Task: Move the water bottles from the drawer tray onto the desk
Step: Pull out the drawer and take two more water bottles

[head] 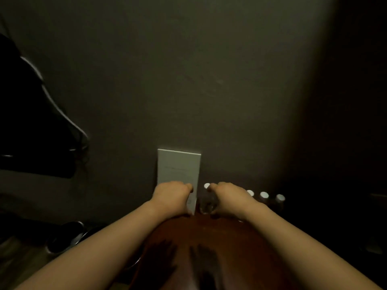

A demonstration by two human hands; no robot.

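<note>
- Dim room, with a plain grey-brown wall [209, 80] filling most of the head view; a reddish-brown wooden desk [209, 237] runs from the bottom edge up to the wall.
- White caps in a row along the back of the desk, against the wall: I count 4, at [207, 186], [250, 193], [264, 195] and [280, 198]. These are water bottles standing upright, their clear bodies almost lost in the dark.
- My reading is that at least 4 bottles are already on the desk. No drawer tray is in view, so how many are left in it cannot be told.
- Right hand [228, 196] is curled over the leftmost bottle [207, 203], fingers wrapped on its neck just under the cap; its base looks to be on or just above the desk. Whether it is being set down or adjusted I cannot tell.
- Left hand [171, 193] is closed with fingers bent, resting against the front of a flat white box [179, 168] that stands upright against the wall, just beside the held bottle. It may be steadying the box, though the grip itself is not clear.
- Around: a dark bag or chair with a pale strap [52, 105] at the left, and a dark shoe [67, 235] on the floor below the desk edge.
- Standing in the way: the white box crowds the left end of the row, so further bottles would likely have to go to the right or in front.
</note>
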